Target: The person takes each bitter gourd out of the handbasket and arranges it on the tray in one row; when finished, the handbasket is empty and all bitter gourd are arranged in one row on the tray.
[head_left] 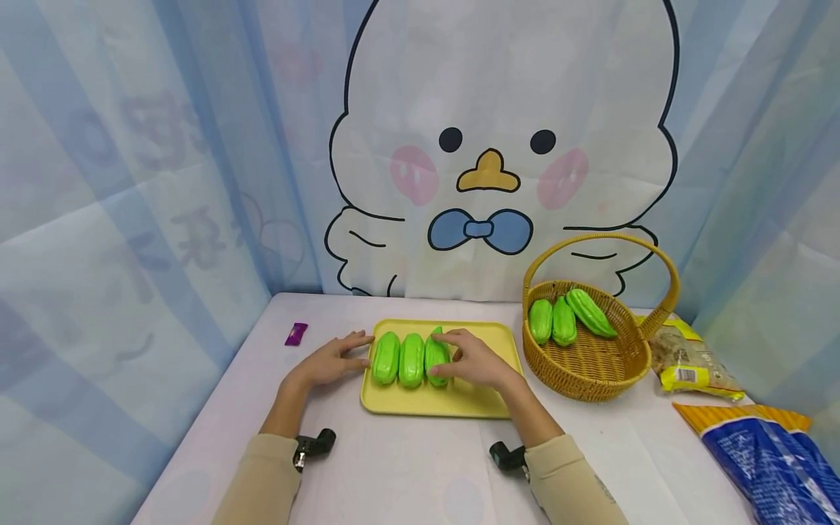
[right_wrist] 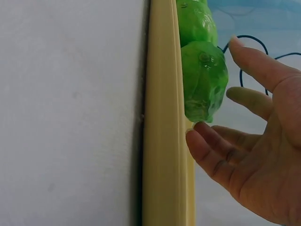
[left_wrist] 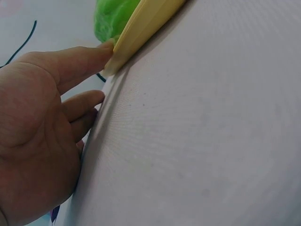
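On the far left, a pale blue curtain [head_left: 131, 219] hangs beside the bench [head_left: 394, 467]. Near the back left of the bench lies a small purple packet [head_left: 296, 334], apart from the other things. Next comes the left hand [head_left: 326, 361]. Its grip is wide: the thumb touches the left edge of the yellow tray [head_left: 400, 403], and the fingers are stretched and do not curl round it.

On the tray, in its left and middle part, three green vegetables stand in a row, side by side: the first vegetable [head_left: 386, 358], the second vegetable [head_left: 411, 361] and the third vegetable [head_left: 436, 356]. The right hand [head_left: 479, 359] is at the third one, with thumb and forefinger spread along it. This grip is also wide and does not close on the vegetable; whether the fingertips touch it, I cannot tell.

To the right of the tray there is a woven basket [head_left: 577, 379] with a high handle. Inside are three more green vegetables [head_left: 564, 321], two upright and one leaning. Partly behind the basket lies a yellow bag [head_left: 692, 354], and nearer, at the right edge, a blue bag [head_left: 768, 459].
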